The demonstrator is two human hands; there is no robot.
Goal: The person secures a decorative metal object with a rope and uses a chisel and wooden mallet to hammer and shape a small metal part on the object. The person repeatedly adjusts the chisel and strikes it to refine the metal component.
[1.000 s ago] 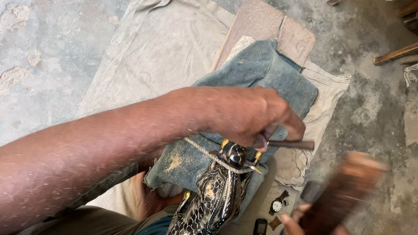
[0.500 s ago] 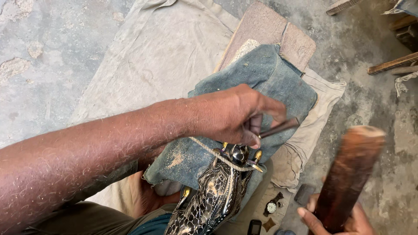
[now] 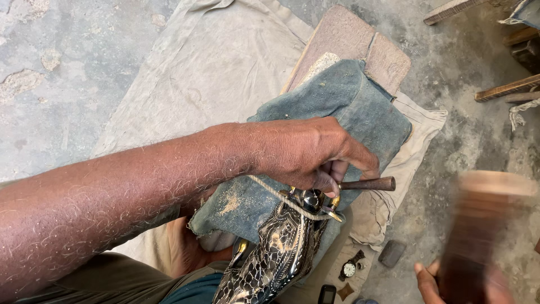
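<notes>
The wooden mallet [image 3: 486,236] in my right hand [image 3: 433,281] was a brown blur, and the frame's bottom edge cut that hand off. My left hand [image 3: 306,155] hid the chisel [image 3: 368,184] tip. The dark carving [image 3: 275,253] ran out of frame below.

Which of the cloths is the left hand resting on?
The left hand rests on the blue-grey denim cloth draped over the reddish stone block, not the larger beige canvas sheet spread flat beneath on the concrete floor.
</notes>
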